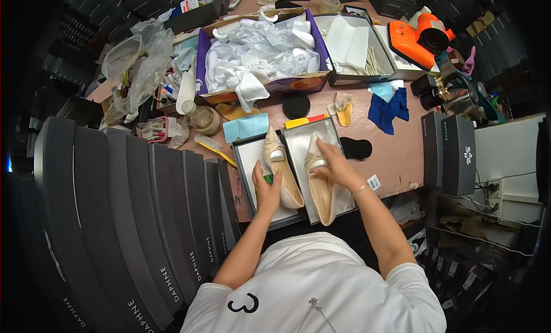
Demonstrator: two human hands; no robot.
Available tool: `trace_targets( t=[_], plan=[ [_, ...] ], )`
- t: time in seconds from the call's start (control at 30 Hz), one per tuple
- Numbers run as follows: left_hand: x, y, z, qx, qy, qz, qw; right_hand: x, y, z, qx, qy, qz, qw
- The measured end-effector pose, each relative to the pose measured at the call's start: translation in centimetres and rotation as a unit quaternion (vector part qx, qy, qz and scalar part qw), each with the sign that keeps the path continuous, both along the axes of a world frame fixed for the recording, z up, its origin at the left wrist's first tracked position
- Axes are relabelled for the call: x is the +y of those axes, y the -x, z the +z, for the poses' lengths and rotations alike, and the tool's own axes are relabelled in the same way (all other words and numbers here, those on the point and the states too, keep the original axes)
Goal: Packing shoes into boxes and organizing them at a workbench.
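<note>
On the crowded pink bench (396, 155), two cream shoes lie in open boxes.
Left hand (267, 191) grips one shoe (281, 175); right hand (334, 165) presses flat on the other shoe (319, 192); dark boxes (143, 218) stack beside the left hand.

— Both bare forearms came up from the lower edge, elbows bent, angling toward each other.

— And the left hand (267, 191)?

— Palm down, fingers curled, thumb spread toward the right.

— The right hand (334, 166)?

— Reached further forward, wrist bent inward, fingers (321, 155) curled and pressed down, a thin bracelet at the wrist. The hands sat near each other, not touching.
</note>
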State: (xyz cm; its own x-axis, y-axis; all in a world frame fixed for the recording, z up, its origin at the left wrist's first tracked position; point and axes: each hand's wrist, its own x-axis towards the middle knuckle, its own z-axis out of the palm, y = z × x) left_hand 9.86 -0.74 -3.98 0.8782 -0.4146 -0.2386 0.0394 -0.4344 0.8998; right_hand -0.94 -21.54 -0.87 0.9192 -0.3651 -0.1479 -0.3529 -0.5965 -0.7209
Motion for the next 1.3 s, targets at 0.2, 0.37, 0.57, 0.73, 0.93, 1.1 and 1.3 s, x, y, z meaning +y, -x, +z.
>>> trace_targets(
  t=[0.2,0.37,0.57,0.73,0.93,1.1,1.3],
  plan=[
    [2.1,-2.0,-5.7,0.298,0.181,0.051,0.936,3.8,2.6,1.1,0.097,-0.005,-0.061,0.993],
    [4.3,-1.2,-4.6,0.289,0.157,0.039,0.944,3.8,5.0,-1.9,0.194,-0.010,-0.079,0.978],
    [3.7,-2.3,2.9,0.173,0.159,-0.053,0.971,2.1,5.9,2.4,0.034,-0.261,-0.139,0.955],
    [3.5,-2.7,4.5,0.499,0.231,-0.256,0.795,3.4,7.1,2.7,0.002,-0.682,-0.069,0.728],
    [0.7,1.7,0.8,0.713,0.474,-0.344,0.386,8.1,4.8,3.1,0.000,-0.890,0.013,0.456],
    [0.4,1.7,1.0,0.718,0.464,-0.346,0.386,7.8,6.0,2.1,0.001,-0.874,-0.007,0.486],
    [0.0,1.5,2.2,0.677,0.429,-0.359,0.478,7.0,5.3,3.3,0.024,-0.881,0.001,0.473]
  ],
)
